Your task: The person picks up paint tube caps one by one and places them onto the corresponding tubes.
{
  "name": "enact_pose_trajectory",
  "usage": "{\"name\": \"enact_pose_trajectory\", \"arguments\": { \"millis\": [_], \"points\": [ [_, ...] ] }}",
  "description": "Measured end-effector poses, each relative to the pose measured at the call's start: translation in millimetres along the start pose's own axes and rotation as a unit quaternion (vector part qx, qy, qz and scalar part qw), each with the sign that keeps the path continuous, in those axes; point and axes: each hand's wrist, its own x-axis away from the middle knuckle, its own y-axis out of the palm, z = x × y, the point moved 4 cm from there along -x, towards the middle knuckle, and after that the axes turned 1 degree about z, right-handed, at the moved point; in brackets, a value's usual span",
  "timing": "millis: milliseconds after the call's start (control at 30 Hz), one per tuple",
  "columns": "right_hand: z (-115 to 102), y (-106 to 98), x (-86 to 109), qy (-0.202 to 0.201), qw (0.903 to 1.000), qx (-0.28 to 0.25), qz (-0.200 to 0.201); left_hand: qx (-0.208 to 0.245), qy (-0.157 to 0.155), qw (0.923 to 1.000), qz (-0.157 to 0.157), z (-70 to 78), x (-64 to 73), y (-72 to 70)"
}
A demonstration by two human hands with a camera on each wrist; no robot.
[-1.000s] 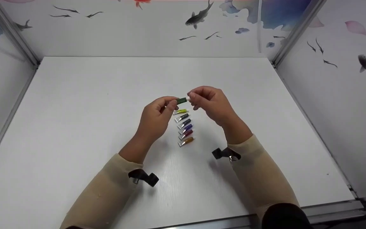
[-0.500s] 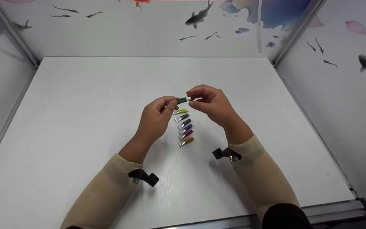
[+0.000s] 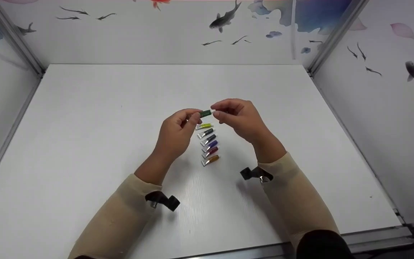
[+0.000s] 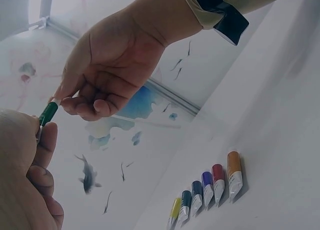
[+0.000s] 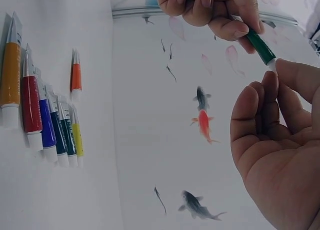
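In the head view, my left hand (image 3: 174, 135) grips a small green paint tube (image 3: 205, 113) by its crimped end, above the table. The thumb and index finger of my right hand (image 3: 244, 120) pinch the tube's white cap (image 5: 272, 64), and its other fingers are loosely curled. The tube is nearly level, cap to the right. Below the hands lies a row of capped paint tubes: yellow (image 3: 204, 126), two dark ones, purple (image 3: 211, 144), crimson (image 3: 210, 152) and ochre (image 3: 211, 160). An orange tube (image 5: 76, 76) lies apart, seen in the right wrist view; my left hand hides it in the head view.
The white table (image 3: 84, 144) is bounded by white panels (image 3: 138, 39) printed with fish, at the back and both sides. Metal rails (image 3: 372, 235) run along the edges. Each sleeved wrist carries a black camera mount (image 3: 164, 200).
My right thumb and index finger spread apart around the cap half a second ago, and now close on it again. The left hand, the green tube and the row stay put.
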Motion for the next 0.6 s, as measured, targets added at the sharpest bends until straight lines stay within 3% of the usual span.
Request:
{"name": "enact_pose_trajectory", "arguments": {
  "millis": [300, 600],
  "points": [
    [2.2, 0.3, -1.8, 0.007, 0.9996, 0.027, 0.005, -0.004, -0.003, 1.0, 0.002, 1.4, 0.6, -0.5],
    [2.4, 1.5, -3.6, 0.003, 0.9999, 0.01, 0.007, -0.002, 0.002, 1.0, 0.002, 1.8, 0.5, -0.2]
  ]
}}
